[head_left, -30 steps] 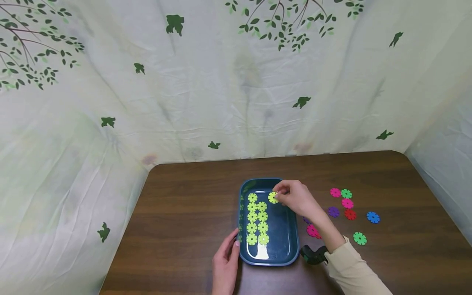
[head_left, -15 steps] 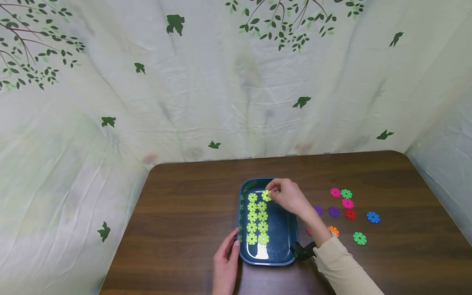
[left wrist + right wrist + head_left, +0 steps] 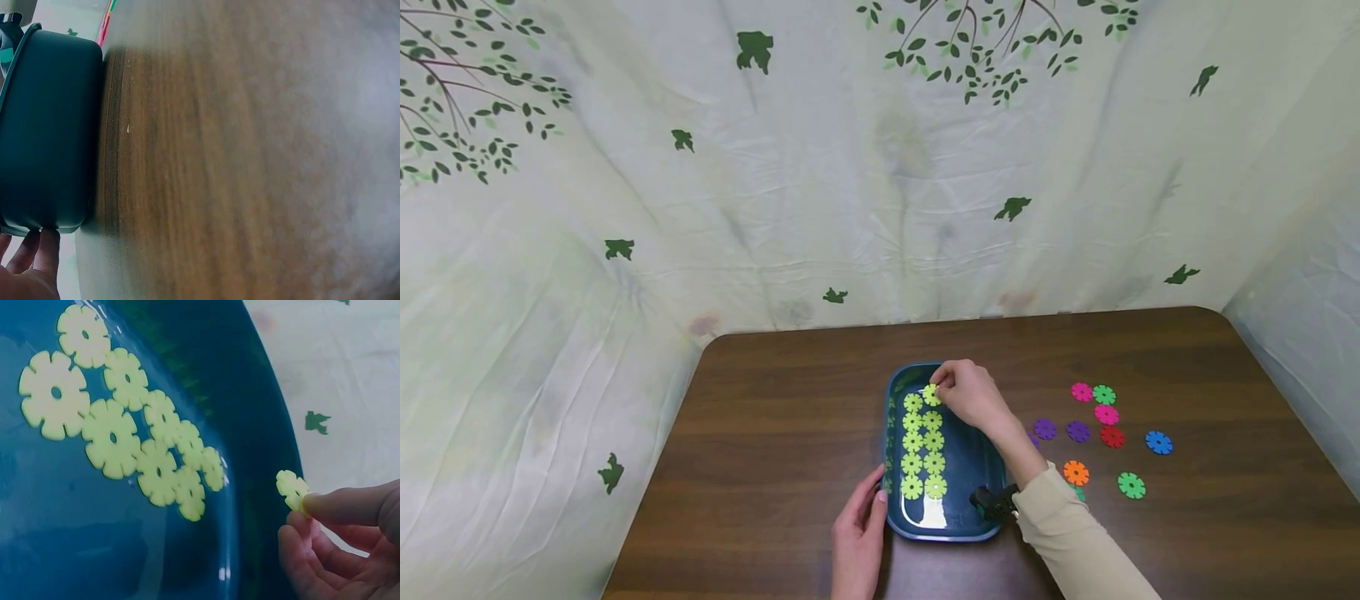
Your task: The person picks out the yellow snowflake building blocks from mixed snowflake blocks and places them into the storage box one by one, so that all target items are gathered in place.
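My right hand (image 3: 973,398) pinches a yellow-green notched plastic disc, flower-shaped (image 3: 291,489), between thumb and fingertips. It holds the disc above the far end of a deep blue tray (image 3: 970,467). Below it, several matching yellow-green discs (image 3: 912,440) lie flat in the tray in two columns along its left side. The right column ends just short of the held disc. My left hand (image 3: 859,533) touches the tray's outer left side near its front corner. In the left wrist view, its fingertips (image 3: 47,244) rest against the tray's wall just by the rim.
Right of the tray, loose notched discs lie on the brown wooden table (image 3: 775,467): an orange one (image 3: 1076,473), a blue one (image 3: 1159,442), a red one (image 3: 1112,437), and several pink, purple and green. A leaf-printed white cloth (image 3: 850,167) hangs behind the table.
My right hand has moved left across the tray with the pinched disc, from beyond the right column to that column's far end. The left hand has stayed in place.
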A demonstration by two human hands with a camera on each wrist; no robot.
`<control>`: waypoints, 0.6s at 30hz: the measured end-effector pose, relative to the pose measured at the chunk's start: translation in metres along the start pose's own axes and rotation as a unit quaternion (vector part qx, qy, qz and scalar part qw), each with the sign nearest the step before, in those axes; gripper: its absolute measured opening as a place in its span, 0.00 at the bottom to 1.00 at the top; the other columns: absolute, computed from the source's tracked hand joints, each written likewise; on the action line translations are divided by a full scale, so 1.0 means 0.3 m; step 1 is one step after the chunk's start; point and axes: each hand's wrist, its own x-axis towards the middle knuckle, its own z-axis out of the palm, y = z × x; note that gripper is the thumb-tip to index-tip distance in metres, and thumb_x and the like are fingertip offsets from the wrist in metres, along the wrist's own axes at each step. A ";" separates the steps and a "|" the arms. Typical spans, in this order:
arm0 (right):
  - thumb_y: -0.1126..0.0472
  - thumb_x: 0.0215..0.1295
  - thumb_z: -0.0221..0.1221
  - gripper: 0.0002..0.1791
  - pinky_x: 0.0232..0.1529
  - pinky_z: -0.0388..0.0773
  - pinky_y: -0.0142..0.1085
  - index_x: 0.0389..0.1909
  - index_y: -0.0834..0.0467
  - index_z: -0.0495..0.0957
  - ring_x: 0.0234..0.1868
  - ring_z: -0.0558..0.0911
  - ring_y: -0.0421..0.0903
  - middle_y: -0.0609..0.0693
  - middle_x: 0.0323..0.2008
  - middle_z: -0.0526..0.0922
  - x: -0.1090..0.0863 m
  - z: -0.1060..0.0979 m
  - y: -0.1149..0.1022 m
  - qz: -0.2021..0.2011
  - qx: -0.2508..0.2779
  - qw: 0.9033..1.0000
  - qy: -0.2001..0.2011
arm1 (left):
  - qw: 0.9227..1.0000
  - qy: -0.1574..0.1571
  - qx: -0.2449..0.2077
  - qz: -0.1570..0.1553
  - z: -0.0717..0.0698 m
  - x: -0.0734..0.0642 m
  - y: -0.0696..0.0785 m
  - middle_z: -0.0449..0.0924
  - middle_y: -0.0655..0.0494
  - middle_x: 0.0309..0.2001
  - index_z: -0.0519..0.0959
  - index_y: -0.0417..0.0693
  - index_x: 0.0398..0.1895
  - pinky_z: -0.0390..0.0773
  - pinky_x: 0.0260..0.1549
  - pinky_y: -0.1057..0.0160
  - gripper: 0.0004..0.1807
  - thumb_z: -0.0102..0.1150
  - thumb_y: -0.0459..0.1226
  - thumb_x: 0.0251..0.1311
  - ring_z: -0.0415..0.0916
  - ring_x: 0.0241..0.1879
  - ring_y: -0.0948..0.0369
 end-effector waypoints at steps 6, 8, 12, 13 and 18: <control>0.69 0.63 0.60 0.06 0.32 0.78 0.38 0.39 0.63 0.83 0.28 0.76 0.47 0.50 0.28 0.79 0.011 0.034 0.008 0.019 0.010 1.000 0.006 | 1.000 -0.002 0.000 -0.003 0.000 -0.003 0.004 0.76 0.54 0.62 0.78 0.57 0.60 0.70 0.61 0.49 0.18 0.56 0.36 0.70 0.71 0.63 0.53; 0.69 0.63 0.60 0.06 0.33 0.78 0.39 0.39 0.63 0.83 0.29 0.76 0.47 0.50 0.28 0.79 0.014 0.043 0.011 0.024 0.010 1.000 0.006 | 1.000 -0.003 -0.001 -0.005 0.001 -0.003 0.004 0.76 0.53 0.62 0.78 0.57 0.60 0.70 0.61 0.49 0.18 0.55 0.35 0.70 0.71 0.63 0.53; 0.69 0.64 0.60 0.06 0.33 0.79 0.39 0.40 0.63 0.83 0.29 0.77 0.46 0.50 0.29 0.80 0.020 0.060 0.023 0.036 0.001 0.999 0.011 | 1.000 -0.004 -0.003 -0.002 0.001 -0.001 0.002 0.76 0.53 0.62 0.78 0.56 0.60 0.70 0.61 0.49 0.18 0.55 0.35 0.70 0.71 0.63 0.53; 0.69 0.64 0.60 0.06 0.33 0.79 0.39 0.40 0.62 0.83 0.29 0.77 0.46 0.49 0.29 0.80 0.022 0.063 0.027 0.038 -0.001 0.999 0.013 | 1.000 -0.004 -0.003 -0.001 0.001 0.000 0.001 0.76 0.53 0.62 0.78 0.56 0.60 0.70 0.61 0.49 0.18 0.55 0.35 0.70 0.71 0.63 0.53; 0.69 0.64 0.60 0.06 0.32 0.78 0.39 0.40 0.62 0.83 0.30 0.77 0.46 0.49 0.29 0.80 0.031 0.080 0.048 0.050 -0.004 0.999 0.017 | 1.000 -0.002 -0.003 0.006 0.000 0.000 0.000 0.76 0.53 0.62 0.78 0.57 0.60 0.70 0.61 0.49 0.18 0.55 0.35 0.70 0.71 0.63 0.52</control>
